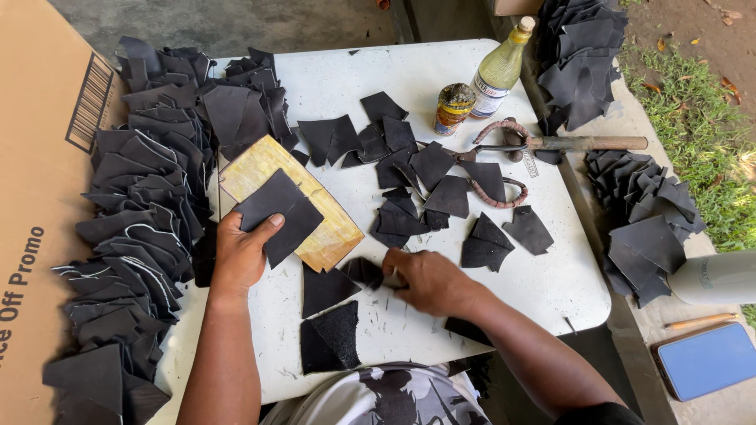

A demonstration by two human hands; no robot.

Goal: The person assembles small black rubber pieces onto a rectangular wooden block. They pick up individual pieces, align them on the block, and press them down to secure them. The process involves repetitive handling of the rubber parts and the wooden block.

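Leftmost, a big brown cardboard box (35, 212) stands open along the white counter (551, 287), with a black barcode patch near its upper flap and large dark lettering running up its side. Against it, a long heap of black leather offcuts (134, 228) runs the whole left edge of the counter. More black pieces lie stacked off the right edge (642, 212) and at the top right (579, 51).

Nearer the middle, a yellowish cutting board (331, 232) lies with its long axis running from upper left to lower right. On its upper half sits a black leather piece (283, 216), and the left hand (240, 252) presses it flat, thumb on top, fingers spread rather than closed around it. That hand is clearly the nearer one to the piece.

Just off the board's lower right corner, the right hand (429, 279) is curled over a small black scrap (364, 271), fingertips pinching it against the counter; anything else in the palm is hidden.

Farther back lie wrapped-handle shears (496, 169), a wooden-handled tool (587, 143), a tall pale-yellow bottle (498, 71) with a white label, and a short jar (453, 108) with a yellow-orange label. At the lower right rests a blue rectangular case (706, 360).
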